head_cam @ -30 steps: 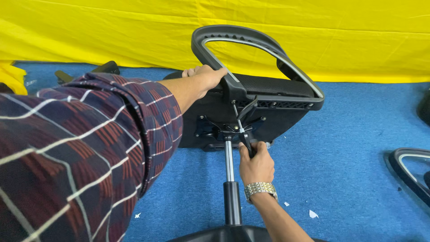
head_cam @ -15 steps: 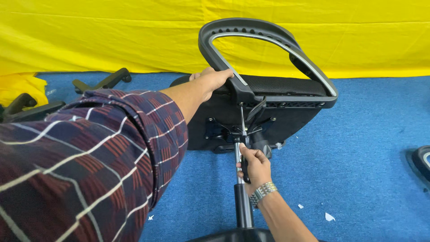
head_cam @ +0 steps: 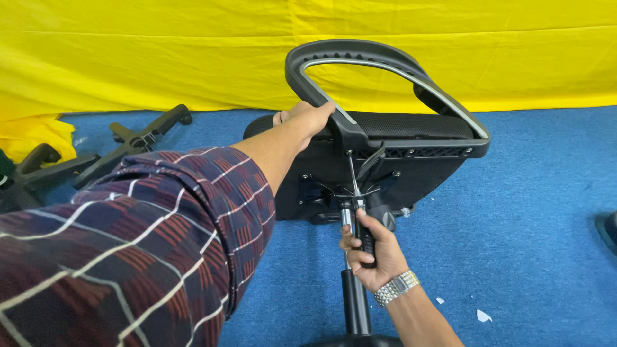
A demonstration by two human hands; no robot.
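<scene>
right grip (head_cam: 376, 252) wraps lever, hiding it | chair base (head_cam: 353, 340) cut off

We see open carpet (head_cam: 533, 212) right of seat (head_cam: 360, 180); star base (head_cam: 103, 154) blocks left; armrest (head_cam: 385, 77) arches over seat; cloth (head_cam: 160, 51) behind.

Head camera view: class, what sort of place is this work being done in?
Probably a makeshift workshop or assembly area for office chairs. A chair seat lies on its side on blue carpet, a spare wheeled chair base lies nearby, and yellow cloth screens the background.
</scene>
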